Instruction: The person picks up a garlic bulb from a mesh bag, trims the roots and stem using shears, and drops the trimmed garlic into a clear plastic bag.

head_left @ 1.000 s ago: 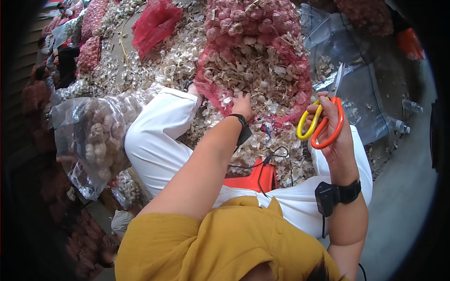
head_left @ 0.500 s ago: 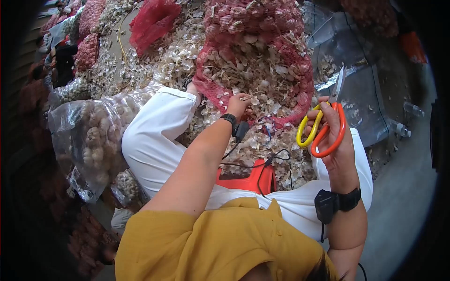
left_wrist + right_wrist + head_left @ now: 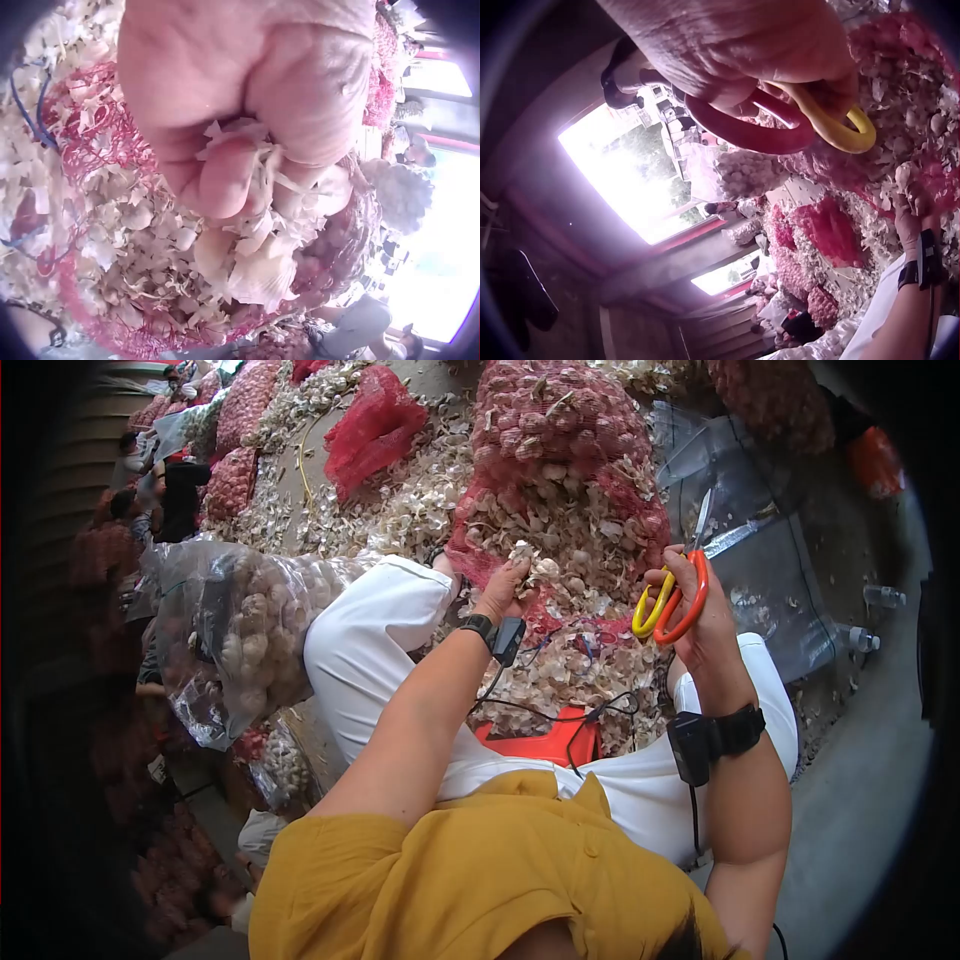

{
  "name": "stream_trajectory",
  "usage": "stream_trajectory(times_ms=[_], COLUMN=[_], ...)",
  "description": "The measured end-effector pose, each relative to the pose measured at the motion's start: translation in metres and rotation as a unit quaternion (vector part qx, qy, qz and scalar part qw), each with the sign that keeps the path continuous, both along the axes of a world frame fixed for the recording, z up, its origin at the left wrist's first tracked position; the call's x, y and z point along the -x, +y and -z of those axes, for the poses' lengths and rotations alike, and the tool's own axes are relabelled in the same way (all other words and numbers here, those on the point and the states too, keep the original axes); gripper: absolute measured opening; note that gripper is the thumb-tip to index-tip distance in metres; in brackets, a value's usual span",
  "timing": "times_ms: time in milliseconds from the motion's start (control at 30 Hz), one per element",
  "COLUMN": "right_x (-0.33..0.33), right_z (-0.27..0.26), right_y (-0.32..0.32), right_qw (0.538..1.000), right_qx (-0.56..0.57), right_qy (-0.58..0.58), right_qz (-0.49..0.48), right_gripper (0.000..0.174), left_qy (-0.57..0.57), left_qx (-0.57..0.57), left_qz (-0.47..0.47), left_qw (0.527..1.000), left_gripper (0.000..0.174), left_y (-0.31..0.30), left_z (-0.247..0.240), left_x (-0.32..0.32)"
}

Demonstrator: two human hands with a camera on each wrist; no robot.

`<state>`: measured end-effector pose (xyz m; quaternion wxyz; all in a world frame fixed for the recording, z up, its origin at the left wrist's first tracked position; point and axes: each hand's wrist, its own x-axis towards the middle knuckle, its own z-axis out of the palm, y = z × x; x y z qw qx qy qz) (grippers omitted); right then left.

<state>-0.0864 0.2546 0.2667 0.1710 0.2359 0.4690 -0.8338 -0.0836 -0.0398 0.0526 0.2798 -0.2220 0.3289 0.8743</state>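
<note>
In the head view my left hand (image 3: 507, 592) is over the near edge of a pink mesh bag (image 3: 470, 555). Its fingers curl round a garlic bulb (image 3: 262, 274) with loose papery skins sticking out between them; part of the bulb is hidden by the fingers. My right hand (image 3: 700, 605) holds scissors (image 3: 682, 610) up by their handles, one loop yellow and one orange-red. The blades point up and away from me, with the fingers round the loops. Garlic skins (image 3: 590, 575) heap in the mouth of the mesh bag, just beyond my left hand.
Garlic bulbs (image 3: 560, 420) fill the far part of the mesh bag. At left lies a clear plastic bag of pale garlic (image 3: 245, 625). A red plastic piece (image 3: 545, 740) sits between my legs, with a black cable (image 3: 530, 712) near it. Plastic bottles (image 3: 862, 640) lie at right.
My left hand has lifted out of the skin heap, with a garlic bulb now in its fingers. The right hand still holds the scissors, slightly higher. The view has shifted a little.
</note>
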Motion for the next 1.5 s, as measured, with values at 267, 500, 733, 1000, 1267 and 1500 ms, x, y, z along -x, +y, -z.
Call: stream_trajectory(times_ms=[267,500,733,1000,1267,1500], right_x=[0.004,-0.014,-0.02,-0.018,-0.023,-0.028], right_z=[0.024,0.018,0.041,0.056,0.029,0.018], right_y=[-0.03,-0.068,-0.06,-0.033,-0.028,-0.032], right_qw=[0.989,0.974,0.962,0.977,0.969,0.97], right_qx=[-0.096,-0.028,-0.128,0.063,0.147,0.09], right_qy=[0.046,0.104,0.14,0.104,0.134,0.148], right_qz=[-0.106,-0.201,-0.196,-0.176,-0.146,-0.172], right_gripper=[0.029,0.043,0.04,0.019,0.026,0.038], left_qy=[0.06,0.114,0.139,0.215,0.343,0.284], left_qx=[0.027,0.078,0.219,0.665,0.214,0.227], left_qz=[0.003,0.015,0.035,0.442,0.118,0.03], left_qw=[0.998,0.99,0.965,0.562,0.907,0.931], left_gripper=[0.025,0.02,0.029,0.058,0.044,0.026], left_y=[0.044,0.049,0.007,0.002,0.096,0.108], left_z=[-0.115,-0.167,-0.135,-0.121,-0.202,-0.197], left_x=[0.001,-0.032,-0.057,-0.087,-0.041,-0.043])
